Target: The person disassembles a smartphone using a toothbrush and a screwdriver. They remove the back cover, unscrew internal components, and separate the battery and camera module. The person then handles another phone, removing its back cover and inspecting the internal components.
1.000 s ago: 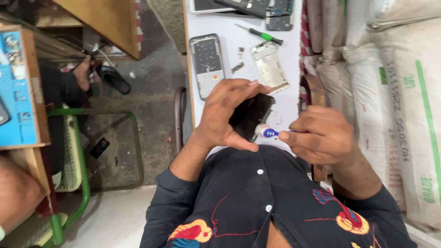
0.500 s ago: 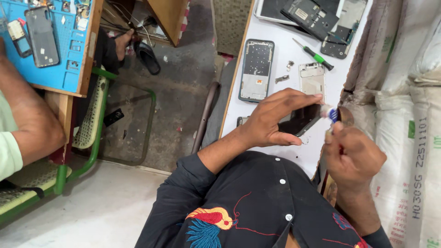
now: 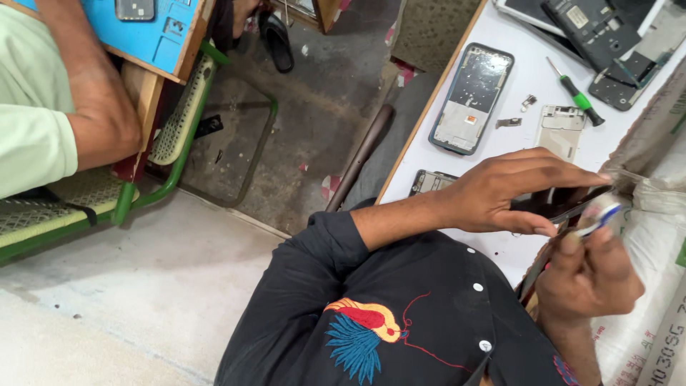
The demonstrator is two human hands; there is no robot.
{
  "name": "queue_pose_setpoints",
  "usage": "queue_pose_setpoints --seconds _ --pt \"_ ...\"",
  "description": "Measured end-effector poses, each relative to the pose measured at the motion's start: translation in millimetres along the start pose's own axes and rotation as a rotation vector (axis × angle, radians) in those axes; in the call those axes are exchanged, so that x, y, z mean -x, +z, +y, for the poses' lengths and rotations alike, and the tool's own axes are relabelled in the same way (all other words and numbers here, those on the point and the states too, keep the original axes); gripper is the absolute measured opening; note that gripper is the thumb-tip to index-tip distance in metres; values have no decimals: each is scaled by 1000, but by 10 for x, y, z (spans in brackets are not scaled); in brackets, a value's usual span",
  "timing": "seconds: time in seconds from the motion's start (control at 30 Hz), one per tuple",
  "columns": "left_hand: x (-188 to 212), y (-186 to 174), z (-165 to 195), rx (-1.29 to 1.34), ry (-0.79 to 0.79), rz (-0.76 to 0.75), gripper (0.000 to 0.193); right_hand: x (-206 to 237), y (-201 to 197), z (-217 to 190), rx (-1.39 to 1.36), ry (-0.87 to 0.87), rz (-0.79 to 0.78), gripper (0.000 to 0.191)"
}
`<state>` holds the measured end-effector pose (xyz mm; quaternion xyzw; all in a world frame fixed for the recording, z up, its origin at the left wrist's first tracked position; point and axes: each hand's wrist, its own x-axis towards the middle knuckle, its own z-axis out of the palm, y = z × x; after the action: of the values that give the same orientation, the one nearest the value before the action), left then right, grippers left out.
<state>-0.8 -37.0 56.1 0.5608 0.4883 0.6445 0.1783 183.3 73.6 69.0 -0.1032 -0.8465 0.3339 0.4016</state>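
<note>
Halfway opened: dark flat phone (image 3: 564,202) clamped in left hand (image 3: 504,194) fingers at table's near edge, right hand (image 3: 587,275) fingers pinching small blue-white pry tool (image 3: 599,217), teal phone frame (image 3: 471,99) already stripped.

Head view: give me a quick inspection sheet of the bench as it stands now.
Surface: white table, partly covered with parts.
Job's things: dark phone gripped in the left hand; small blue-and-white tool pinched in the right hand, its tip at the phone's edge.
Clutter: phone frame, green screwdriver, silver plate, small metal bits, opened phone backs.
Hands: both busy, close together.
Cables: nothing seen.
Surroundings: white sacks at right; another person's arm by a blue mat; green chair; sandal on the floor.
</note>
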Motion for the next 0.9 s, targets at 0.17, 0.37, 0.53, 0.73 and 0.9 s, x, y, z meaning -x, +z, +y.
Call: queue_pose_setpoints --seconds 0.17,0.37,0.53,0.73,0.9 --pt "36 27 -63 10 9 11 63 -29 36 67 55 134 57 26" --pt "-15 43 -105 726 -163 93 82 -156 -80 59 111 97 -1 13" --pt "-68 79 -64 730 -369 190 98 -369 -126 19 234 22 -57 13" --pt "-46 -21 -72 721 -405 331 91 -634 -53 -145 248 -109 -224 34" --pt "-29 -50 -157 792 -506 422 87 -665 -43 -156 294 -153 -238 42"
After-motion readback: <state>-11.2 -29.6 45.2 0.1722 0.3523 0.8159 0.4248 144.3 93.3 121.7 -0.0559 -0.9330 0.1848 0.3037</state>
